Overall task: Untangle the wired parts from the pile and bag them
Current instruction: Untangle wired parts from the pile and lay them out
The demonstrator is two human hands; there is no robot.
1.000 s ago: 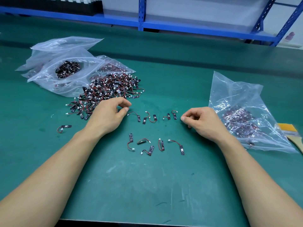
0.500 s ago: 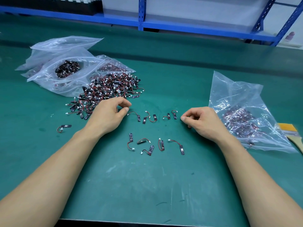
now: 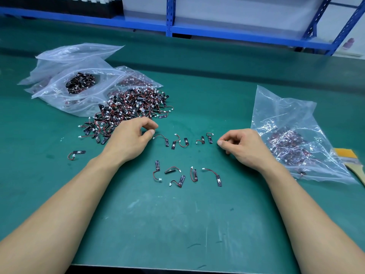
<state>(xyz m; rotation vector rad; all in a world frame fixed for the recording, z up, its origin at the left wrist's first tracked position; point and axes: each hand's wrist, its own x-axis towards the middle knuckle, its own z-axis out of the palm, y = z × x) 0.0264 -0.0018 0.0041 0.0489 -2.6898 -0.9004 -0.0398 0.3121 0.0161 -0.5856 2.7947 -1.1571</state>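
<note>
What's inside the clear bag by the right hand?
Through the clear bag show wired parts, red wires and white connectors. Crumpled plastic and glare hide their count.

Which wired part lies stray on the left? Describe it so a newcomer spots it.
Start at the big pile of wired parts beside the clear bags. Just nearer, left of the left forearm, lies one black tab with a looped red wire. Unlike the rows between the left hand and right hand, it lies alone.

The left hand and right hand are bare, and so are both forearms up to the frame's edge. The thumbnails that show are short and plain.
</note>
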